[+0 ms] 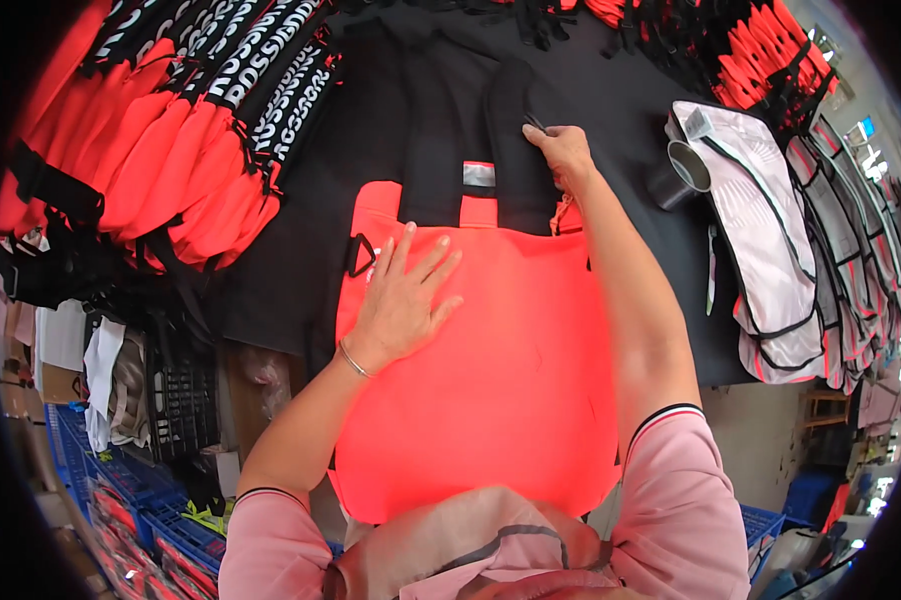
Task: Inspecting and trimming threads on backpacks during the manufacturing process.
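Where the two forearms come up from the lower edge, a bright orange fabric panel is seen spread flat on the black surface. The left hand is laid palm down on the panel's upper left part, its fingers spread wide and nothing gripped; a thin bracelet is worn at the wrist. Just left of those fingers a black buckle is fixed at the panel's edge. Beyond them, black straps with a grey reflective band run away from the panel's top. The right hand is stretched farther out, its fingers closed on the end of the right-hand strap. To the right of that hand a grey cylinder lies beside stacked white panels. Far to the left, orange bags with black-and-white lettered bands are piled.
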The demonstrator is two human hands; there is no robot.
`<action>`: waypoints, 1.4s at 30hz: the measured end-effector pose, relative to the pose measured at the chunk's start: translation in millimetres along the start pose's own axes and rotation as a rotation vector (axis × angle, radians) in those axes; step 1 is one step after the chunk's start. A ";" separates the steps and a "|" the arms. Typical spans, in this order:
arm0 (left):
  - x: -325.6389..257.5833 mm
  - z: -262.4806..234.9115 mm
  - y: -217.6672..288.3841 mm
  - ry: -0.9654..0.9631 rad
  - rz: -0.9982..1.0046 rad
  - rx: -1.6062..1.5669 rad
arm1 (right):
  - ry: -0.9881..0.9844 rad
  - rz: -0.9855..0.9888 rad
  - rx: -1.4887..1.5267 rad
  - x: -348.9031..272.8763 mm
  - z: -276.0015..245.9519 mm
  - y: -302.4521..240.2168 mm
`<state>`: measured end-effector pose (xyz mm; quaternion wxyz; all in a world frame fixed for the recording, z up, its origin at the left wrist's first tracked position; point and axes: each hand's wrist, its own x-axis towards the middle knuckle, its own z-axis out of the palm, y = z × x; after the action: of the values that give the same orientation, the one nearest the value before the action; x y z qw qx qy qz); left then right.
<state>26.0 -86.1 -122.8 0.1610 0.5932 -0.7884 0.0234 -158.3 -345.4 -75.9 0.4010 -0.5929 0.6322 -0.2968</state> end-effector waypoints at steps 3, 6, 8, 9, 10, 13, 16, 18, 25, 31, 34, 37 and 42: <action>6.2 -5.6 -7.5 0.031 -0.023 -0.017 | -0.017 -0.227 0.261 -9.8 3.6 0.5; 27.0 -17.3 -23.9 0.083 -0.249 -0.784 | -0.057 -0.463 0.460 -56.1 -11.6 0.8; 57.4 -27.1 -31.9 0.280 -0.695 -1.506 | -0.124 -0.518 0.468 -98.9 -21.9 5.1; 73.8 -33.4 -35.1 0.322 -0.680 -1.406 | -0.207 -0.546 0.448 -122.0 -26.9 9.1; 91.8 -42.0 -39.8 0.351 -0.606 -1.323 | -0.175 -0.536 0.191 -140.0 -29.7 11.1; 129.7 -71.5 -48.1 0.452 -0.462 -1.461 | -0.204 -0.580 0.036 -194.3 -26.0 20.8; 129.7 -88.1 -26.9 0.499 -0.391 -1.392 | -0.314 -0.712 -0.011 -220.7 -50.0 21.6; 106.3 -92.3 0.9 0.412 -0.348 -1.212 | -0.176 -0.714 0.200 -231.3 -70.4 18.2; 17.1 -77.3 103.6 -0.199 -0.168 -1.510 | -0.165 -0.460 0.299 -240.3 -95.3 6.4; -11.5 -73.9 109.8 0.161 0.138 -0.932 | -0.585 0.059 0.784 -252.3 -63.2 33.3; -16.9 -62.9 110.0 0.202 0.217 -0.777 | -0.711 0.323 0.714 -258.2 -44.9 55.0; -27.8 -50.4 113.1 0.205 0.094 -0.904 | -0.538 0.011 0.634 -259.7 -52.6 69.4; -44.6 -39.3 118.4 0.185 -0.164 -1.069 | -0.210 -0.270 0.320 -289.1 -88.7 74.3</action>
<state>-65.8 -0.8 -79.8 0.5097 0.4839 -0.6242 -0.3410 -279.7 -59.7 -49.8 0.5100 -0.6287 0.4467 -0.3809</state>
